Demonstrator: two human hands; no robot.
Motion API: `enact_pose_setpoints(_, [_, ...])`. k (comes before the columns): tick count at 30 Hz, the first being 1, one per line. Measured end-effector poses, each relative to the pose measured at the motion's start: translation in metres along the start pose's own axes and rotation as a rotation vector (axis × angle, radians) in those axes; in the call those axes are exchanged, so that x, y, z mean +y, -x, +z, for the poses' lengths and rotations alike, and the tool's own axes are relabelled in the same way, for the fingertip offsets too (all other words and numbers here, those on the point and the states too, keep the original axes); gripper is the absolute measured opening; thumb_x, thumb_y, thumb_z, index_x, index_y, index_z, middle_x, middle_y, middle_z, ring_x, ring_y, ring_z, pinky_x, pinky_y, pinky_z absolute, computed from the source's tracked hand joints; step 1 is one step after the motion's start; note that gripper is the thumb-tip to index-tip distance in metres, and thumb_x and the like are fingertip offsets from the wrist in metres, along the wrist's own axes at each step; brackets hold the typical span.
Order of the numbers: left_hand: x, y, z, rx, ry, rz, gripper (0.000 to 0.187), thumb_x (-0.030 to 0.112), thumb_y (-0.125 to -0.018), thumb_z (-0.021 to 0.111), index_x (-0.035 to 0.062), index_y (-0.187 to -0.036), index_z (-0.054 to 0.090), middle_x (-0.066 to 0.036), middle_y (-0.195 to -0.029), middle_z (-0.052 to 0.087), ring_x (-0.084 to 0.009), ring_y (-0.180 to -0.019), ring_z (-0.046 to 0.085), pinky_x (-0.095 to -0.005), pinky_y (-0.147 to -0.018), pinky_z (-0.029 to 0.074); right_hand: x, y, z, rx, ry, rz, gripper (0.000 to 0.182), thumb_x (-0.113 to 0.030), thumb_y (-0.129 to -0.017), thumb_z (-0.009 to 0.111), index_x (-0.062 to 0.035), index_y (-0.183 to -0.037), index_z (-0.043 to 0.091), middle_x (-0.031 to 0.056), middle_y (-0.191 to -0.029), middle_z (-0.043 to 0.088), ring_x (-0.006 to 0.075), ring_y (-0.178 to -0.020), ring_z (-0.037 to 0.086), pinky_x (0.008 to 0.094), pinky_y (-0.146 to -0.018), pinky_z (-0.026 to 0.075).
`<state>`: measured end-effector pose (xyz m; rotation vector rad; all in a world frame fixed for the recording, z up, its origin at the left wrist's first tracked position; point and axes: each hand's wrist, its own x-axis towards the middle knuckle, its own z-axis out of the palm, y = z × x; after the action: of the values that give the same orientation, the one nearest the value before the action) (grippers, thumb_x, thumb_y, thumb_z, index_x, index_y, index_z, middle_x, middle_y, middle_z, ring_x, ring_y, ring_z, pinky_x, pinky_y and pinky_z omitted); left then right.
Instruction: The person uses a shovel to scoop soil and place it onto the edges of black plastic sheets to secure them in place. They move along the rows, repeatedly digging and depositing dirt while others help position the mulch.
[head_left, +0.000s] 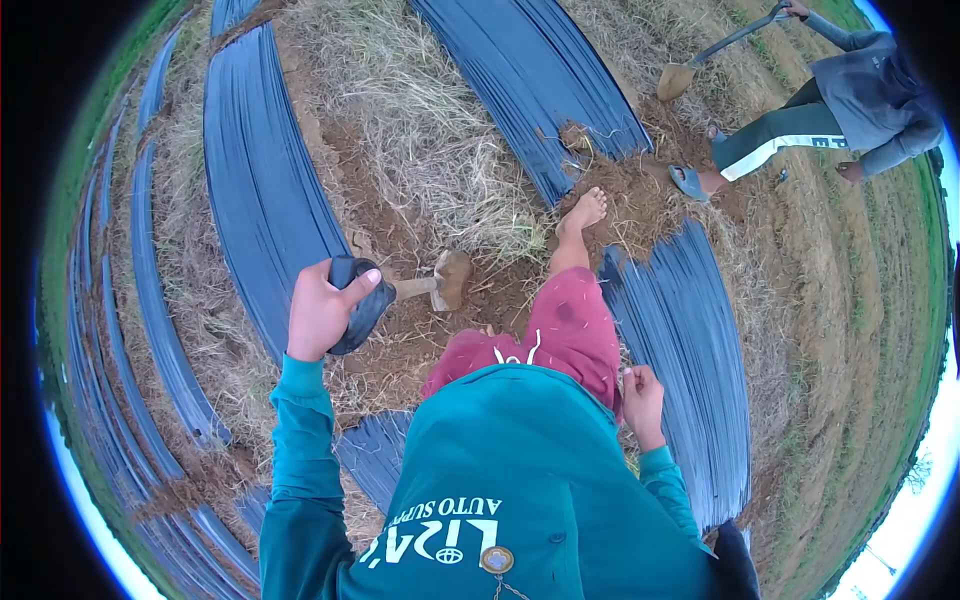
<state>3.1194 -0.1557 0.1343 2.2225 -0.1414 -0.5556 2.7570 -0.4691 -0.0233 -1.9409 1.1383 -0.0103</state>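
My left hand is closed around the black handle of a shovel, thumb lying along the top. The shaft runs down and away from me, strongly foreshortened. Its dirt-coloured blade is at the brown soil in front of my legs. My right hand hangs beside my red shorts, fingers curled in; whether anything small is between them is hidden. One bare foot stands on loose soil between two pieces of black plastic sheeting.
Long strips of dark plastic sheeting cover rows to the left, with dry grass between. At the upper right a person in sandals holds another shovel. Torn sheeting ends border the dug soil.
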Motion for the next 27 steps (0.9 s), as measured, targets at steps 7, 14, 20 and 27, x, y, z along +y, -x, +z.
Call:
enact_pose_setpoints(7, [-0.019, 0.069, 0.01, -0.001, -0.211, 0.13, 0.038, 0.033, -0.077, 0.081, -0.0019, -0.083, 0.067, -0.012, -0.057, 0.053, -0.0233, -0.053, 0.046, -0.0403, -0.054, 0.041, -0.004, 0.047, 0.018, 0.067, -0.104, 0.004, 0.021, -0.016, -0.099, 0.06, 0.0005, -0.085, 0.059, 0.0001, -0.064, 0.055, 0.0057, -0.058, 0.047, 0.0259, -0.052, 0.04])
enact_pose_setpoints(14, [-0.039, 0.06, 0.013, 0.07, -0.105, 0.162, 0.033, 0.026, -0.079, 0.079, -0.004, -0.08, 0.067, -0.016, -0.063, 0.06, -0.0267, -0.056, 0.056, -0.0413, -0.057, 0.043, 0.011, 0.097, -0.005, 0.101, 0.082, 0.053, 0.021, -0.017, -0.096, 0.062, 0.0015, -0.086, 0.061, 0.0077, -0.065, 0.061, 0.0129, -0.058, 0.058, 0.0309, -0.057, 0.047])
enact_pose_setpoints(20, [-0.033, 0.06, 0.027, 0.067, -0.157, 0.139, 0.034, 0.027, -0.079, 0.079, -0.0041, -0.077, 0.065, -0.013, -0.057, 0.052, -0.0247, -0.052, 0.047, -0.0417, -0.055, 0.04, 0.16, 0.119, -0.014, -0.089, -0.158, 0.478, 0.023, -0.02, -0.094, 0.06, -0.0006, -0.083, 0.061, 0.0073, -0.065, 0.06, 0.0173, -0.051, 0.058, 0.0323, -0.049, 0.046])
enact_pose_setpoints(27, [-0.008, 0.108, 0.056, -0.125, -0.351, 0.121, 0.035, 0.03, -0.076, 0.08, -0.0009, -0.084, 0.066, -0.018, -0.061, 0.058, -0.0383, -0.058, 0.057, -0.0462, -0.058, 0.043, 0.271, 0.129, -0.018, -0.184, -0.269, 0.968, 0.014, -0.015, -0.096, 0.051, -0.006, -0.087, 0.059, 0.0043, -0.065, 0.054, 0.0149, -0.05, 0.052, 0.0317, -0.044, 0.042])
